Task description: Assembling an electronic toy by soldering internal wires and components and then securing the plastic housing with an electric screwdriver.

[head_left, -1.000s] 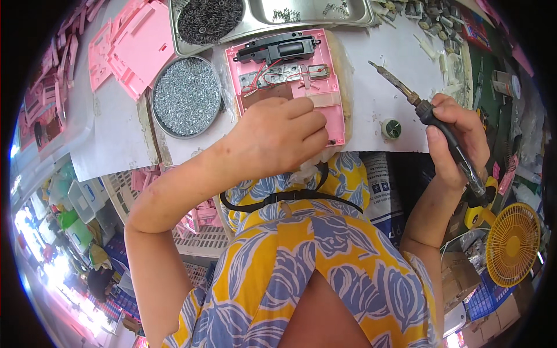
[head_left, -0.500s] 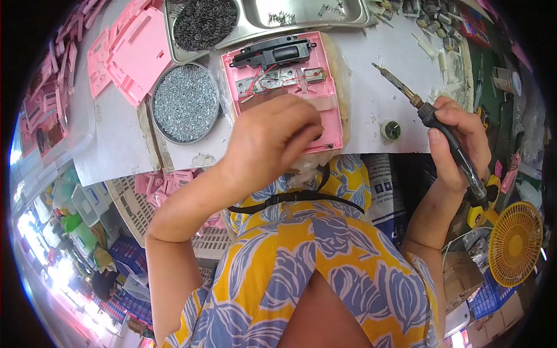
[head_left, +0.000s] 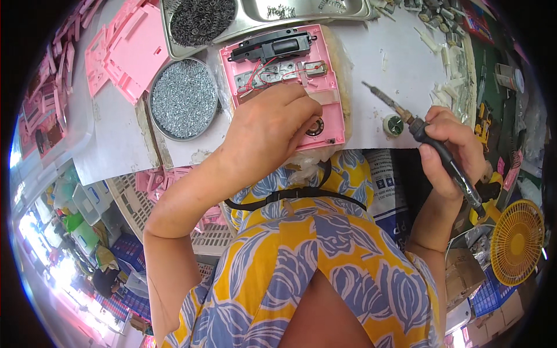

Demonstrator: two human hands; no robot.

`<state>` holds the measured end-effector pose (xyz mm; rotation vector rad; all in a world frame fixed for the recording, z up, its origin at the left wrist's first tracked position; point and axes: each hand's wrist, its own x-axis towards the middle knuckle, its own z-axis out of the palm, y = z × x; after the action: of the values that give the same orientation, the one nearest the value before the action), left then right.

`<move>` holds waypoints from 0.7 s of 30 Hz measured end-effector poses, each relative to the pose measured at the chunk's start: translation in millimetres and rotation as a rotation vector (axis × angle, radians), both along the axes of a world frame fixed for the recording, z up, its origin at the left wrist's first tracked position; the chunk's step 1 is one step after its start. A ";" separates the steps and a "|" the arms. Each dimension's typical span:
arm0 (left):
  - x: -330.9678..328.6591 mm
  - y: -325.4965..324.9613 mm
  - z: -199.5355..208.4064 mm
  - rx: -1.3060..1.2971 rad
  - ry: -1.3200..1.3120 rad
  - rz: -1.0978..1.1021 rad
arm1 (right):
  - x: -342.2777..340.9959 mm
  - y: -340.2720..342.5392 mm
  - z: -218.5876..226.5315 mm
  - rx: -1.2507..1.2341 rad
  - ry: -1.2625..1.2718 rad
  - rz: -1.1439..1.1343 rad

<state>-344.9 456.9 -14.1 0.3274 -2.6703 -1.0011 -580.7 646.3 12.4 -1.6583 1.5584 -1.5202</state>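
Observation:
A pink plastic casing (head_left: 331, 113) lies on the table in front of me, with a black molded part (head_left: 278, 47), metal contact plates and thin red wires inside. My left hand (head_left: 270, 122) rests over its lower left part, fingers curled together; whatever they pinch is hidden. Right beside those fingertips, a round black speaker-like disc (head_left: 315, 126) sits in the casing's lower compartment. In my right hand (head_left: 455, 148) is a soldering iron (head_left: 442, 152), held by its dark handle. Its tip points up and left, apart from the casing.
A small round pot (head_left: 393, 125) with a dark green top stands between casing and iron. Left are a round tin of small metal pieces (head_left: 183, 98) and pink panels (head_left: 136, 49). A steel tray (head_left: 249, 26) with springs is behind. A yellow fan (head_left: 516, 243) stands at right.
My left hand has shifted slightly, and the round disc now shows beside its fingers. The soldering iron in my right hand has moved a little left and down.

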 end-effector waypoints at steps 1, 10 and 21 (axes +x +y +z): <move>-0.9 0.9 -0.7 -0.022 0.005 0.002 | 1.0 1.7 0.6 0.002 -0.011 0.019; -2.7 7.0 -6.7 -0.151 0.021 0.023 | 19.4 -5.2 -5.6 0.163 -0.081 0.109; -0.9 7.4 -4.2 -0.151 -0.031 0.004 | 22.4 -15.2 -11.6 0.205 -0.082 0.122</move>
<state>-345.8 464.3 -18.4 0.3189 -2.7519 -0.7936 -558.3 631.1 0.7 -1.5275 1.4877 -1.3028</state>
